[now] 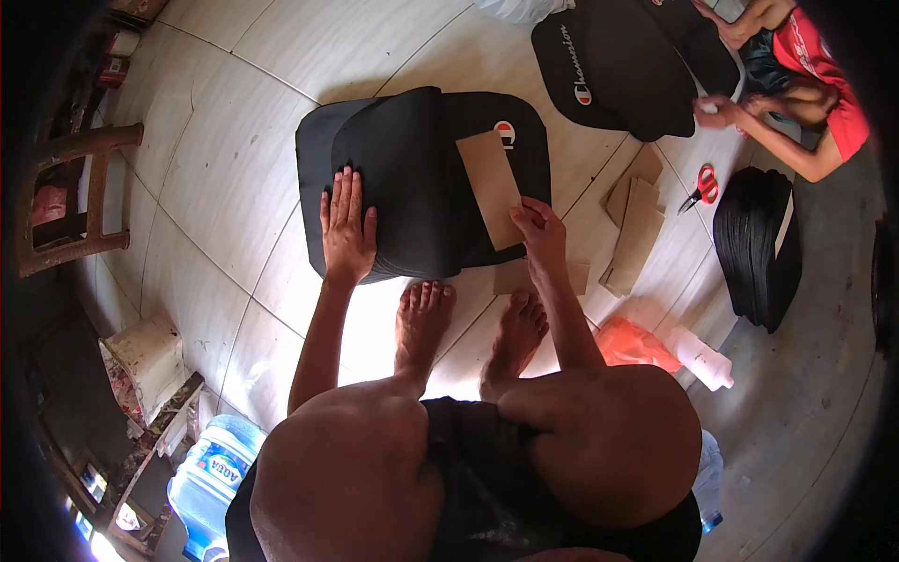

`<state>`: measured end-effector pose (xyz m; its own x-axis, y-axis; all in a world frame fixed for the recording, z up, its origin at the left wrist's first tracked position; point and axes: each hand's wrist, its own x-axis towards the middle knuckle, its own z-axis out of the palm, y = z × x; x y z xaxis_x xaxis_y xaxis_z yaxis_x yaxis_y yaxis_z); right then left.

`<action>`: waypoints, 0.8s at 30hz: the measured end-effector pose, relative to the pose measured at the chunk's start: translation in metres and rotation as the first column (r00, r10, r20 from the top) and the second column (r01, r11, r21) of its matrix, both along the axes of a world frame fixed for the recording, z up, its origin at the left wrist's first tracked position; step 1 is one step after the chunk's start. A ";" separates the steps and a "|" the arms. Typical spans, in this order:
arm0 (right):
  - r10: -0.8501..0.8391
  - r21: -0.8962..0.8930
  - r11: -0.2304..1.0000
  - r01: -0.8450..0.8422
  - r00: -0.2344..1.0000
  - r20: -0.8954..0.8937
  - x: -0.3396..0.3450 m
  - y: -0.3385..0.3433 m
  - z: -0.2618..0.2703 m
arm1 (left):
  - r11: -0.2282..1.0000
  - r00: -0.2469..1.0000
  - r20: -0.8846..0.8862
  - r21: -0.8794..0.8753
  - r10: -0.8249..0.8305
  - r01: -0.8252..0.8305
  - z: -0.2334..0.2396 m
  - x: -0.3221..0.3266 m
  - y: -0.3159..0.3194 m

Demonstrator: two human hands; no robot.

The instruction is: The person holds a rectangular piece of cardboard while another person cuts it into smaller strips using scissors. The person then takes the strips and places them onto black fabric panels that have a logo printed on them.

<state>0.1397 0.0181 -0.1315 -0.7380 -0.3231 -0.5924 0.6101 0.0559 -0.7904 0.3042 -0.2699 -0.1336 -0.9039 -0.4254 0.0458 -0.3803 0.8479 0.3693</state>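
Observation:
A stack of black fabric panels (393,190) lies on the tiled floor before my feet. The upper layer is folded over towards the left, and part of a printed logo shows on the panel beneath. My left hand (347,225) rests flat on the folded layer, fingers extended and holding nothing. Between the thumb and fingers of my right hand (541,228) is the lower right end of a brown cardboard strip (488,186). That strip lies tilted over the exposed panel and covers part of the logo.
Red-handled scissors (708,184), loose cardboard pieces (635,228) and a bundle of black panels (751,253) lie to the right. Another person (808,77) sits at upper right beside more black panels (618,70). A water jug (218,478) and a wooden frame (84,190) stand left.

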 end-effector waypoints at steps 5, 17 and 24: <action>0.488 0.651 0.748 0.132 0.556 -0.673 0.012 0.000 0.020 | 1.000 1.000 -0.012 0.006 0.006 -0.006 0.000 0.002 -0.001; 0.850 0.848 0.527 0.046 -0.033 -0.526 -0.059 -0.024 -0.022 | 0.999 1.000 -0.003 0.037 0.002 -0.002 0.002 0.001 -0.001; 0.845 0.844 0.534 0.044 -0.002 -0.534 -0.053 -0.023 -0.023 | 0.999 1.000 0.005 0.034 0.007 -0.007 0.002 0.002 -0.001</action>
<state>0.0864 -0.0054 -0.1543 -0.6046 -0.7833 0.1442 -0.7883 0.5627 -0.2488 0.3064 -0.2712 -0.1318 -0.9012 -0.4326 0.0263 -0.3880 0.8322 0.3961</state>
